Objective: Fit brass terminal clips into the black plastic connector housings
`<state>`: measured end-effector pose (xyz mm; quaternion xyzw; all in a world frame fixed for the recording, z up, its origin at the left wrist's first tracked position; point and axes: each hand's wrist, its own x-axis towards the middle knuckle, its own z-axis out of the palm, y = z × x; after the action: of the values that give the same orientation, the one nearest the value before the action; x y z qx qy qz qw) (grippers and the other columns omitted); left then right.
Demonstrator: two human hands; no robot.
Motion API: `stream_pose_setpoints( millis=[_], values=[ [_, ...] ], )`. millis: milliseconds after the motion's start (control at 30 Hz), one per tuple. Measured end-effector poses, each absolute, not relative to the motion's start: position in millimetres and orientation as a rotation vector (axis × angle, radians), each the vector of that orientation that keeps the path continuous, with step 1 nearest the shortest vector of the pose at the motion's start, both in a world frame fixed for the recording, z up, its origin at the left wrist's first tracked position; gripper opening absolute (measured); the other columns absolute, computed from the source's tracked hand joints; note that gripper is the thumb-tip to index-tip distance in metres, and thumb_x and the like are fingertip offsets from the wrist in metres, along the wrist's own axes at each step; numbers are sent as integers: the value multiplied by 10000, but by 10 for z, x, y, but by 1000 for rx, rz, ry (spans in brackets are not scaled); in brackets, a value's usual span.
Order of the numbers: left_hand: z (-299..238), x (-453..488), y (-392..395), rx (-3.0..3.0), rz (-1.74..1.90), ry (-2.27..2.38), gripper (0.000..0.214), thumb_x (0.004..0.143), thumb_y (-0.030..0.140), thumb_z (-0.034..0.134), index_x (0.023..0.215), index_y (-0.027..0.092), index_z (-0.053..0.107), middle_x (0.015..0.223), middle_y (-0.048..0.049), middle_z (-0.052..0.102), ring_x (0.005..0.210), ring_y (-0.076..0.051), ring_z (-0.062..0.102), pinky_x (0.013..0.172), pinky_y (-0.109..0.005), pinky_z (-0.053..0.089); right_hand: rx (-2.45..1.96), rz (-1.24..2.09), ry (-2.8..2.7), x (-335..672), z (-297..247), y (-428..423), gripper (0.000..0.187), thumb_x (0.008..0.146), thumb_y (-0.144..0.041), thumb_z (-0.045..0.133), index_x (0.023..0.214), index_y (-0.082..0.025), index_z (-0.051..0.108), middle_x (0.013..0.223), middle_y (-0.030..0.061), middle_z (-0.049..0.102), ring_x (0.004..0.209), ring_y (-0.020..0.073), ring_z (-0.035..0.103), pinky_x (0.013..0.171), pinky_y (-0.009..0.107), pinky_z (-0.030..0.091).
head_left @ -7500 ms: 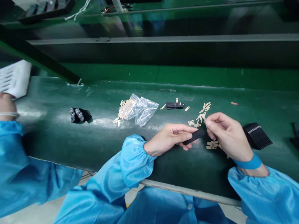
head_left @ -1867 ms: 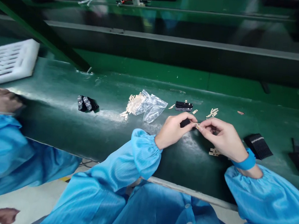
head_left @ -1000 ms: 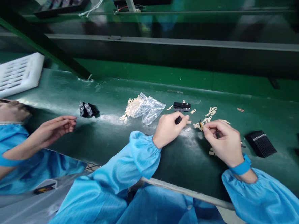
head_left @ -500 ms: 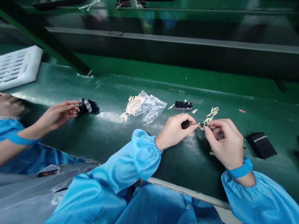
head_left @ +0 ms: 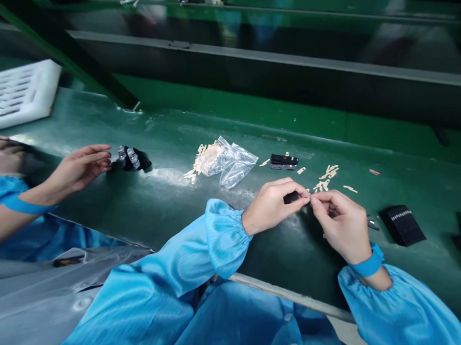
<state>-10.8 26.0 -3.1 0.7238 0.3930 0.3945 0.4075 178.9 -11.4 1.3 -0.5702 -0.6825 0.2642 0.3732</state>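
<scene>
My left hand is closed on a small black part, mostly hidden by the thumb and fingers. With its fingertips pinched against those of the left, my right hand is closed too; whatever is between its fingers is too small to make out. Just beyond the fingertips lies a loose scatter of flat tan pieces. Farther back, a few flat black parts lie stacked. Left of these, a clear plastic bag sits beside a heap of tan pieces.
A row of black parts stands to the right. On the left, a co-worker's hand is beside black parts with metal pieces. A white slotted tray and a slanted green post are at the far left.
My two hands have come together, fingertips meeting. A tan piece lies alone right of the scatter, where none showed before. The co-worker's hand has drawn left from the black parts.
</scene>
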Motion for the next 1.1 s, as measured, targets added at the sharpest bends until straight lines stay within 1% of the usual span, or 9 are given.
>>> stream_pose_setpoints(
  millis=[100,233,367,533,600,700,800,967,1100],
  values=[
    [-33,-101,264,1820,998,989,52,919,220,678,933,186,715,913,-26,728,872,-142,680,836,-264,530,-1481,636,-1739,1804,6,-82,80,933,-244,636,896,-209,698,733,6,649,570,133,557,547,266,448],
    [-22,-154,310,1876,1086,1047,40,925,225,674,920,188,691,907,-23,727,863,-139,676,831,-266,523,-1603,331,-1662,1888,2,31,67,910,-208,629,863,-197,676,748,10,648,583,134,566,579,271,452],
    [-27,-250,356,2104,1204,1129,126,915,308,710,913,189,670,886,-24,712,813,-128,657,766,-247,503,-1601,205,-1851,1947,-7,105,152,945,-237,619,819,-196,695,694,7,624,584,144,552,607,291,438],
    [-72,-300,353,2470,1189,1202,227,928,416,688,901,194,648,827,-9,718,710,-107,653,616,-230,441,-1522,290,-1989,1954,9,84,116,926,-191,623,926,-187,739,858,50,689,662,158,584,652,299,457],
    [-88,-306,351,2581,1211,1169,217,938,410,678,905,199,635,807,7,718,682,-97,652,600,-232,427,-1538,372,-1940,1955,61,58,133,927,-213,624,948,-193,753,839,43,694,638,152,567,640,299,451],
    [-105,-316,357,2701,1270,1101,206,941,407,677,907,213,617,766,29,698,655,-90,646,602,-238,418,-1606,688,-1735,1958,143,18,192,933,-318,628,852,-192,747,713,24,679,563,140,540,558,280,423],
    [-106,-324,361,2755,1310,1060,208,937,406,686,927,216,602,749,34,679,639,-90,637,597,-245,410,-1608,1040,-1619,1964,140,-2,167,889,-327,651,887,-189,745,736,24,702,558,139,555,511,261,401],
    [-91,-315,360,2761,1331,1072,189,955,383,667,925,218,579,734,42,662,627,-81,631,586,-244,403,-1736,824,-1606,1965,21,7,213,923,-359,622,910,-196,760,606,0,618,543,149,518,553,278,400],
    [-102,-320,358,2771,1334,1060,181,951,372,675,942,219,578,744,42,665,632,-86,632,588,-251,398,-1682,780,-1612,1932,70,7,220,925,-379,632,968,-200,753,630,0,599,549,142,495,544,271,392]
  ],
)
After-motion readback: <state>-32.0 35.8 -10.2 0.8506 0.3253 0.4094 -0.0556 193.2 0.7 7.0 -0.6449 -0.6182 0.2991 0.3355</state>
